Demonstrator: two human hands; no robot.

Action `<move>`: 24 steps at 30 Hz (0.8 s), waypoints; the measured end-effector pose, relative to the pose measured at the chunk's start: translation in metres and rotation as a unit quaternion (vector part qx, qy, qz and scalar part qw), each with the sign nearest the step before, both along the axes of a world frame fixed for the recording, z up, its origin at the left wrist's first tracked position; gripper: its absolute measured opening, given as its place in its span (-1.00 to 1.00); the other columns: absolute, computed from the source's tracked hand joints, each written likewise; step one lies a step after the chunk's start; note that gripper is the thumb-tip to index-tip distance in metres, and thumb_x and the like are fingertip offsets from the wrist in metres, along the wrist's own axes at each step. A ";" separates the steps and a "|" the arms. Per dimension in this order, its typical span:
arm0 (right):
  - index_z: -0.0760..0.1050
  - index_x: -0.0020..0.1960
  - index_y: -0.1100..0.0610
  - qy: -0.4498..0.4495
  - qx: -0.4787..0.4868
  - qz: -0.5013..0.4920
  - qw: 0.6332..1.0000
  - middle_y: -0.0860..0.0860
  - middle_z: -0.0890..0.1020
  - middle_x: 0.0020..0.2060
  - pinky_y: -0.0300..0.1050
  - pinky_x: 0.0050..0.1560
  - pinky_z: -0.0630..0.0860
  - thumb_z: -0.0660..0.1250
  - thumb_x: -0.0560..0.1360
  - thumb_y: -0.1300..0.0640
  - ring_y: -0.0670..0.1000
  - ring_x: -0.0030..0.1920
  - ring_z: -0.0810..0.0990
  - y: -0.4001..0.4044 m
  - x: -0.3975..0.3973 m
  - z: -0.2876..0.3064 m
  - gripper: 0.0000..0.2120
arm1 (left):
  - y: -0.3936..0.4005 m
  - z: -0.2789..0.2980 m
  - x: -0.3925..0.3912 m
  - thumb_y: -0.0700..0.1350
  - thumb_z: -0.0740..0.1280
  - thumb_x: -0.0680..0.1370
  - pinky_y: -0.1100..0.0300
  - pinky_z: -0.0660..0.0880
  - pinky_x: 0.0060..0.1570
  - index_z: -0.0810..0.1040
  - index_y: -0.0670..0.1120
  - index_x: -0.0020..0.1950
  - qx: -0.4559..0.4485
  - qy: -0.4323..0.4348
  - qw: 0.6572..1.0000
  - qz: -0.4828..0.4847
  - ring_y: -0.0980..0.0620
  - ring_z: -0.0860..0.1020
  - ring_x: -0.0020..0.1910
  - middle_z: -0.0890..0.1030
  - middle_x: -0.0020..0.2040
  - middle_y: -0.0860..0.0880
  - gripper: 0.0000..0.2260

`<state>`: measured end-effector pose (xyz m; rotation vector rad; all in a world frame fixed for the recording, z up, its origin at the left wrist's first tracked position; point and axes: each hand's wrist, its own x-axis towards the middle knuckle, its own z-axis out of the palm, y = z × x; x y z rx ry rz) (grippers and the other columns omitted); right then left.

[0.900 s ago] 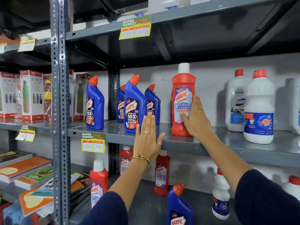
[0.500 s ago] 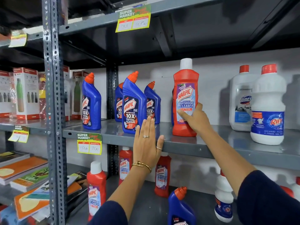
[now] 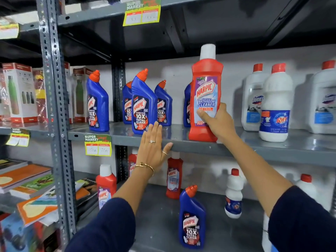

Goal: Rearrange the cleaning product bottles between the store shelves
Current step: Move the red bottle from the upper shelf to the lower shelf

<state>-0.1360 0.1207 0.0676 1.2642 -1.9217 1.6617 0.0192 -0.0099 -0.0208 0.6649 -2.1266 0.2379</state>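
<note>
Here we are listing the middle shelf stock: our right hand is wrapping its fingers around the lower half of a red Harpic Bathroom Cleaner bottle — upright, its base at the shelf's front edge. Our left hand is lying flat and open, holding nothing, palm against the shelf lip, fingertips just before a blue Harpic 10X bottle. A white Rin bottle is standing to the right; further red, blue and white bottles are sitting on the lower shelf.
</note>
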 end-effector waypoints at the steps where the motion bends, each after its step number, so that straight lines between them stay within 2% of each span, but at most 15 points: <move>1: 0.29 0.20 0.20 0.003 -0.014 -0.004 1.000 0.13 0.56 0.15 -0.12 -0.07 0.36 0.34 0.43 -0.12 0.15 0.07 0.54 0.007 0.004 0.000 -0.48 | -0.001 0.000 0.003 0.38 -0.39 0.36 0.02 -0.13 0.45 -0.06 -0.18 0.45 0.009 -0.002 1.000 0.006 -0.12 -0.08 0.49 -0.01 0.51 -0.17 -0.14; 5: 0.31 0.20 0.17 0.037 -0.085 -0.022 0.995 0.11 0.59 0.12 -0.17 -0.05 0.37 0.36 0.41 -0.12 0.11 0.04 0.57 0.028 0.024 -0.012 -0.48 | -0.002 -0.006 0.015 0.21 -0.06 0.52 -0.02 -0.07 0.45 -0.05 -0.20 0.45 0.019 -0.009 0.999 0.032 -0.12 -0.07 0.49 0.00 0.51 -0.18 -0.35; 8: 0.31 0.19 0.16 0.073 -0.147 -0.001 0.986 0.06 0.60 0.04 -0.56 -0.23 0.32 0.41 0.37 -0.08 -0.04 -0.10 0.55 0.035 0.047 -0.030 -0.47 | -0.008 -0.007 0.025 0.13 0.06 0.56 -0.04 -0.05 0.44 -0.06 -0.19 0.46 0.031 -0.002 0.998 0.046 -0.12 -0.05 0.49 0.01 0.51 -0.18 -0.38; 10: 0.31 0.19 0.15 0.066 -0.164 0.043 0.983 -0.04 0.55 -0.02 -0.61 -0.29 0.35 0.42 0.34 -0.07 -0.16 -0.14 0.51 0.032 0.062 -0.051 -0.45 | -0.012 -0.005 0.031 0.13 0.06 0.56 -0.05 -0.04 0.44 -0.09 -0.18 0.46 0.038 -0.006 0.998 0.057 -0.12 -0.07 0.49 -0.01 0.52 -0.17 -0.38; 12: 0.30 0.16 0.10 0.040 -0.157 0.076 0.984 -0.11 0.51 -0.02 -0.58 -0.22 0.39 0.45 0.32 -0.07 -0.20 -0.12 0.50 0.025 0.073 -0.080 -0.47 | -0.016 -0.004 0.036 0.13 0.05 0.56 -0.06 -0.05 0.44 -0.11 -0.18 0.46 0.045 -0.011 0.997 0.066 -0.13 -0.08 0.49 -0.02 0.52 -0.16 -0.38; 15: 0.25 0.03 -0.05 -0.006 -0.113 0.087 0.990 -0.15 0.54 -0.09 -0.29 -0.18 0.48 0.48 0.31 0.00 -0.14 -0.13 0.53 0.008 0.081 -0.131 -0.54 | -0.021 -0.004 0.042 0.11 0.05 0.57 -0.06 -0.06 0.45 -0.14 -0.18 0.45 0.058 -0.010 0.996 0.066 -0.13 -0.09 0.49 -0.05 0.52 -0.16 -0.38; 17: 0.24 -0.02 -0.07 -0.050 -0.069 0.100 0.991 -0.24 0.53 -0.16 -0.18 -0.15 0.50 0.49 0.30 0.04 -0.13 -0.16 0.55 -0.005 0.084 -0.166 -0.54 | -0.025 -0.004 0.044 0.11 0.04 0.57 -0.06 -0.06 0.45 -0.15 -0.17 0.45 0.062 -0.012 0.996 0.062 -0.13 -0.10 0.49 -0.06 0.52 -0.15 -0.39; 19: 0.24 0.01 -0.07 -0.086 -0.030 0.115 0.989 -0.23 0.53 -0.15 -0.28 -0.15 0.48 0.49 0.31 0.07 -0.10 -0.14 0.56 -0.021 0.089 -0.203 -0.54 | -0.030 -0.006 0.046 0.10 0.04 0.58 -0.06 -0.08 0.45 -0.14 -0.16 0.46 0.065 -0.015 0.996 0.053 -0.12 -0.10 0.49 -0.05 0.52 -0.14 -0.40; 22: 0.25 0.20 0.16 -0.122 0.010 0.107 0.987 -0.04 0.52 -0.07 -0.58 -0.18 0.34 0.46 0.35 0.08 -0.03 -0.08 0.52 -0.042 0.093 -0.252 -0.45 | -0.036 -0.009 0.046 0.08 0.05 0.58 -0.04 -0.10 0.44 -0.11 -0.14 0.46 0.056 -0.005 0.998 0.030 -0.10 -0.09 0.49 -0.02 0.52 -0.13 -0.43; 23: 0.24 0.23 0.21 -0.134 0.025 0.105 0.985 0.01 0.54 -0.03 -0.54 -0.10 0.36 0.45 0.36 0.08 -0.01 -0.05 0.53 -0.050 0.094 -0.267 -0.43 | -0.039 -0.011 0.046 0.07 0.06 0.58 -0.03 -0.11 0.44 -0.09 -0.13 0.46 0.053 0.002 0.998 0.023 -0.10 -0.08 0.49 -0.01 0.52 -0.13 -0.44; 24: 0.24 0.23 0.23 -0.146 0.040 0.101 0.983 0.06 0.56 0.01 -0.40 0.00 0.41 0.45 0.37 0.09 0.04 -0.01 0.56 -0.058 0.094 -0.280 -0.43 | -0.044 -0.013 0.046 0.06 0.07 0.58 -0.03 -0.11 0.44 -0.07 -0.13 0.46 0.050 0.011 0.999 0.016 -0.09 -0.08 0.49 0.01 0.52 -0.12 -0.45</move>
